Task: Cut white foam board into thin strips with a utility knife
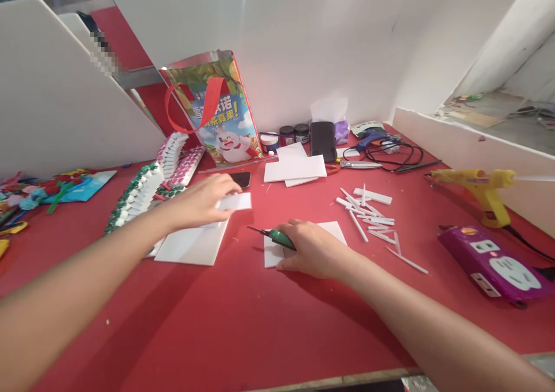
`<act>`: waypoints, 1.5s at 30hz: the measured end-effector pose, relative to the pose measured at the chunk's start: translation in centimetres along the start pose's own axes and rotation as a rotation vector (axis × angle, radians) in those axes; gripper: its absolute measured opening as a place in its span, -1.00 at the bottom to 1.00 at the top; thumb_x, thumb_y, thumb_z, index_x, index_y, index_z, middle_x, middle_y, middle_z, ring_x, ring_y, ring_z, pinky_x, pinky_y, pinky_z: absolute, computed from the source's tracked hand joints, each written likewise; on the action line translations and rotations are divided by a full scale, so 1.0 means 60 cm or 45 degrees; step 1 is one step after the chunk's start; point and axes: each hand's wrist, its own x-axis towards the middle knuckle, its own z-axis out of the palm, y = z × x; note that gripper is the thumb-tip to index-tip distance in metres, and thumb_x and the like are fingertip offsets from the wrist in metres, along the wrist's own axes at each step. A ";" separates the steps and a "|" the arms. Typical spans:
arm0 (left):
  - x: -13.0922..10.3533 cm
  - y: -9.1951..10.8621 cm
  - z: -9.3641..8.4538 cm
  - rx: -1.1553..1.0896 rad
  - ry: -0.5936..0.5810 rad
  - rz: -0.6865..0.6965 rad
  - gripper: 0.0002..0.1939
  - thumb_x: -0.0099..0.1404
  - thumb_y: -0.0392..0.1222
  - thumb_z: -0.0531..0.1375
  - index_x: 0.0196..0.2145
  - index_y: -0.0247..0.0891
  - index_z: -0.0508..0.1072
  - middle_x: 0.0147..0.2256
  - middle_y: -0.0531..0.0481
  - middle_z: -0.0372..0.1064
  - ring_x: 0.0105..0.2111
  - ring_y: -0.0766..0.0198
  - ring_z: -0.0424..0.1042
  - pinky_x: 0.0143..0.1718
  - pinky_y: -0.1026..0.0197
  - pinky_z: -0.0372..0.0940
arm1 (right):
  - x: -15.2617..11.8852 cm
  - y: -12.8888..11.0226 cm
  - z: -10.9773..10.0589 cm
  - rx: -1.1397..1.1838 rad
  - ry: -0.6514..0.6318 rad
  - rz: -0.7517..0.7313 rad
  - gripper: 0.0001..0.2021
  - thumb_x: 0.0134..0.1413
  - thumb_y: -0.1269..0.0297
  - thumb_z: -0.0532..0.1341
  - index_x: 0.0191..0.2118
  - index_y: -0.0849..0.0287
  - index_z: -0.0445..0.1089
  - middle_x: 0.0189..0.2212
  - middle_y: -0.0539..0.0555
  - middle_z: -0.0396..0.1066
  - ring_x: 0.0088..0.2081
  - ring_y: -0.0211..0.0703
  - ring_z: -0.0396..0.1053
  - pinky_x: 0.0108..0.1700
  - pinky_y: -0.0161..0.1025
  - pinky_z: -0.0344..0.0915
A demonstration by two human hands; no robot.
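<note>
In the head view, my left hand (pixel 206 201) is closed on a small white board piece (pixel 243 201), gripped between thumb and fingers. Below that hand lies a larger white board (pixel 191 247), flat on the red table. My right hand (pixel 310 247) is wrapped around a green-handled craft knife (pixel 281 239), whose thin dark blade points left. Another white board (pixel 272 258) lies under my right hand, which partly hides it. To the right of this hand, thin white strips (pixel 368 213) are scattered in a loose pile.
White sheets (pixel 295 169) lie at the back, near scissors (pixel 359 165) and a black case (pixel 323 140). A yellow glue gun (pixel 485 189) and purple power strip (pixel 494 265) sit right. A printed bag (pixel 225 120) stands behind green-and-white decorated pieces (pixel 136 198).
</note>
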 end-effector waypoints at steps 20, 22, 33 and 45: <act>-0.099 0.085 0.078 -0.618 0.183 -0.093 -0.61 0.27 0.06 0.24 0.02 -0.07 0.39 0.09 -0.04 0.33 -0.01 0.13 0.40 0.07 0.09 0.30 | 0.000 -0.001 -0.001 -0.008 0.008 0.012 -0.50 -0.11 0.16 0.40 0.02 0.14 0.46 -0.13 0.13 0.49 -0.20 -0.02 0.42 -0.35 -0.29 0.11; -0.092 0.119 0.095 -0.765 0.120 -0.152 -0.60 0.22 0.06 0.29 -0.02 -0.06 0.40 0.12 -0.03 0.32 -0.01 0.13 0.40 0.04 0.09 0.33 | 0.000 -0.002 -0.001 -0.006 0.004 0.006 -0.54 -0.10 0.15 0.40 -0.02 0.16 0.46 -0.17 0.13 0.48 -0.23 -0.05 0.42 -0.36 -0.30 0.10; -0.077 0.122 0.132 -0.878 0.173 -0.115 -0.63 0.20 0.08 0.31 -0.13 -0.14 0.41 0.06 -0.11 0.35 0.07 0.04 0.36 0.11 0.00 0.28 | 0.001 0.000 -0.005 0.008 0.010 -0.005 -0.59 -0.10 0.14 0.39 -0.09 0.17 0.47 -0.22 0.11 0.49 -0.28 -0.09 0.41 -0.38 -0.32 0.11; -0.002 0.117 0.142 -0.838 0.304 -0.026 -0.52 0.20 0.10 0.31 0.00 -0.14 0.41 0.05 -0.12 0.38 0.09 0.01 0.34 0.11 0.00 0.28 | 0.030 0.038 -0.058 -0.033 -0.011 0.030 -0.58 -0.10 0.07 0.40 -0.10 0.12 0.46 -0.23 0.04 0.50 -0.27 -0.11 0.41 -0.35 -0.33 0.14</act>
